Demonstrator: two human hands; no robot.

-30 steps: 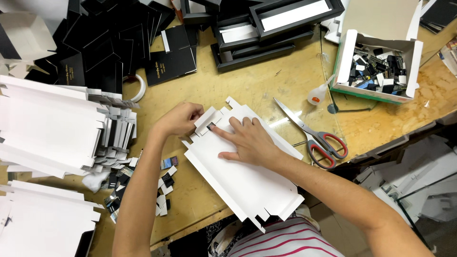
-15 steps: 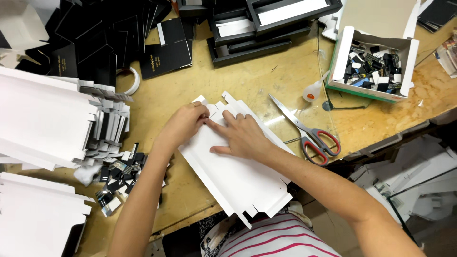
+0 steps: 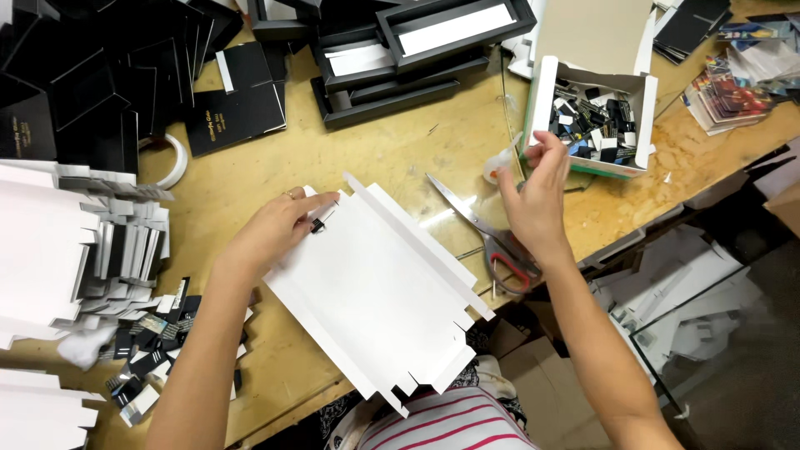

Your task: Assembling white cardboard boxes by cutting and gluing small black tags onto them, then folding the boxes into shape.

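A white die-cut card sheet [image 3: 383, 292] with notched flaps lies slanted on the wooden table [image 3: 275, 175], its near end over the table's edge. My left hand [image 3: 271, 233] holds the sheet's upper left corner, fingertips beside a small black binder clip [image 3: 317, 225] clamped on that edge. My right hand [image 3: 533, 196] is raised off the sheet, its fingertips at the rim of an open white box [image 3: 542, 100] filled with black clips. Whether its fingers pinch anything is not visible.
Scissors [image 3: 487, 237] with red handles lie under my right wrist. A small white bottle [image 3: 497, 167] stands by the box. Black trays [image 3: 400, 58] and black folders [image 3: 92, 100] fill the back. White card stacks [image 3: 42, 258] and loose clips [image 3: 146, 358] lie left.
My right hand has lifted off the sheet and moved right and away to the box of clips. My left hand stays at the sheet's corner, where a clip now sits.
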